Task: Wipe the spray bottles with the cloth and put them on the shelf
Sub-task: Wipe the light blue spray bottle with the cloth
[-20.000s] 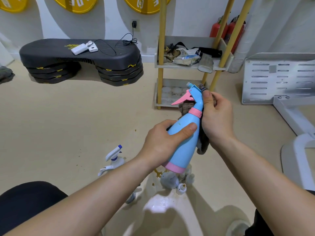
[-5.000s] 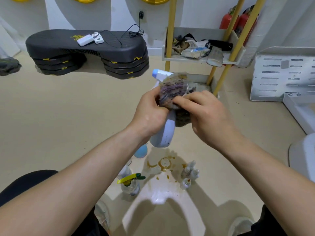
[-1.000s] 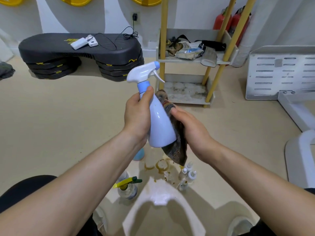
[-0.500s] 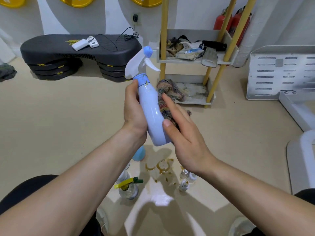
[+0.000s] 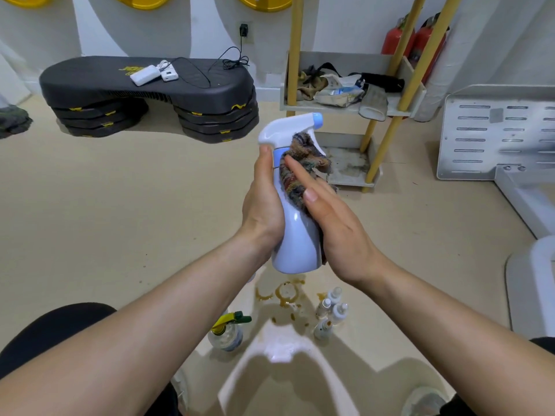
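Left hand (image 5: 264, 202) wraps the pale blue spray bottle (image 5: 295, 241), held upright in mid-air. Right hand (image 5: 336, 229), fingers straight, presses the cloth (image 5: 300, 166) against it. The cloth has climbed from the bottle's body a second ago to the neck under the trigger, so wiping looks nearly complete and shelving remains. Below, a yellow-triggered bottle (image 5: 228, 331) and small bottles (image 5: 330, 310) stand on the floor (image 5: 120, 220). Beyond are the shelf (image 5: 360, 61) and a black step platform (image 5: 150, 85).
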`<state>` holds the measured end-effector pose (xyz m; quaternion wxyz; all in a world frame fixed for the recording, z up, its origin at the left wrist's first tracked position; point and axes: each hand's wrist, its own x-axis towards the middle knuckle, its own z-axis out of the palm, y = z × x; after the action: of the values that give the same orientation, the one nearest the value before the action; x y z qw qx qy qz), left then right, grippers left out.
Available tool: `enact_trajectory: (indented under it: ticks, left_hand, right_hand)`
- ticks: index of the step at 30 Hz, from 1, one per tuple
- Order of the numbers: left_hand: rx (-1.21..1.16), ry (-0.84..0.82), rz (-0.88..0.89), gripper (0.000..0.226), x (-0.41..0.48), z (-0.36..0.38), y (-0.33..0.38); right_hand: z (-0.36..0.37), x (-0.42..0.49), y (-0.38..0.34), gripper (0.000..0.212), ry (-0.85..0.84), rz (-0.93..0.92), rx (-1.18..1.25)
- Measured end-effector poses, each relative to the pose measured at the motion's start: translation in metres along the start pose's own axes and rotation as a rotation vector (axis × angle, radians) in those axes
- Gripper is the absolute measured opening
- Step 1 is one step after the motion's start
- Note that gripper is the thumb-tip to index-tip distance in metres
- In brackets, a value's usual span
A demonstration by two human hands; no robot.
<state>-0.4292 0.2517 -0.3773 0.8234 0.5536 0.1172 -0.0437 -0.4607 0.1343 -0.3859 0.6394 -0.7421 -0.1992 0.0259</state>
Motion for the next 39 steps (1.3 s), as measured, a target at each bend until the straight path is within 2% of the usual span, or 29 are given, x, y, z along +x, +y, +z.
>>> enact_trajectory:
  ticks: [2, 4, 7, 10, 12, 16, 17, 18, 20, 22, 23, 24, 27, 29, 33, 36, 38, 39]
  left_hand:
    - [-0.019, -0.033, -0.022, 0.074, 0.000, -0.002, 0.005]
    - [-0.048, -0.074, -0.045, 0.072, 0.001, -0.005, 0.008]
    - [-0.082, -0.115, -0.066, 0.069, 0.000, -0.010, 0.011]
    - [-0.047, -0.110, -0.061, 0.069, 0.000, -0.013, 0.014]
    - [0.000, -0.105, -0.010, 0.073, 0.001, -0.012, 0.013]
    - [0.190, -0.073, 0.031, 0.088, -0.005, -0.003, -0.003]
    - [0.217, -0.071, 0.026, 0.093, -0.006, -0.003, -0.006]
    - [0.232, -0.083, 0.018, 0.095, -0.007, -0.002, -0.007]
    - [0.218, -0.140, -0.013, 0.089, -0.005, -0.003, -0.006]
    - [0.203, -0.172, -0.055, 0.086, -0.003, -0.005, -0.004]
    - [0.191, -0.173, -0.060, 0.085, -0.002, -0.007, -0.003]
    - [0.158, -0.177, -0.064, 0.081, -0.001, -0.009, -0.003]
    - [0.037, -0.143, -0.081, 0.058, -0.002, -0.013, 0.006]
    - [0.013, -0.092, -0.079, 0.040, -0.002, -0.016, 0.015]
    - [-0.023, -0.090, -0.121, 0.044, -0.006, -0.020, 0.027]
    - [-0.038, -0.098, -0.133, 0.046, -0.007, -0.021, 0.030]
    - [0.086, -0.052, -0.066, 0.053, -0.004, -0.022, 0.032]
    - [0.196, -0.013, -0.015, 0.060, -0.002, -0.021, 0.031]
  right_hand:
    - [0.001, 0.000, 0.003, 0.053, 0.005, 0.046, 0.089]
    - [0.000, -0.002, 0.003, 0.064, 0.020, 0.107, 0.098]
    - [0.000, -0.009, 0.004, 0.067, 0.051, 0.100, -0.096]
    - [-0.001, -0.013, 0.000, 0.069, 0.058, -0.012, -0.313]
    - [-0.001, -0.012, -0.002, 0.067, 0.045, -0.088, -0.366]
    - [0.001, -0.002, -0.002, 0.075, 0.046, -0.003, -0.151]
    - [0.001, 0.000, -0.002, 0.069, 0.049, 0.038, -0.069]
    - [0.001, 0.001, -0.003, 0.054, 0.070, 0.089, 0.032]
    - [0.000, 0.002, -0.005, 0.015, 0.101, 0.177, 0.137]
    - [0.000, 0.000, -0.005, 0.021, 0.112, 0.199, 0.107]
    - [0.000, -0.004, -0.001, 0.013, 0.109, 0.196, 0.090]
    - [0.001, -0.007, -0.001, 0.015, 0.103, 0.191, 0.083]
    - [0.008, -0.018, 0.003, 0.064, 0.060, 0.169, 0.017]
    - [0.010, -0.024, 0.006, 0.076, 0.046, 0.176, 0.032]
    - [0.008, -0.025, 0.007, 0.079, 0.025, 0.234, 0.089]
    - [0.006, -0.025, 0.002, 0.068, 0.053, 0.261, 0.206]
    - [0.006, -0.025, -0.001, 0.061, 0.108, 0.254, 0.187]
    - [0.004, -0.024, 0.000, 0.064, 0.159, 0.247, 0.125]
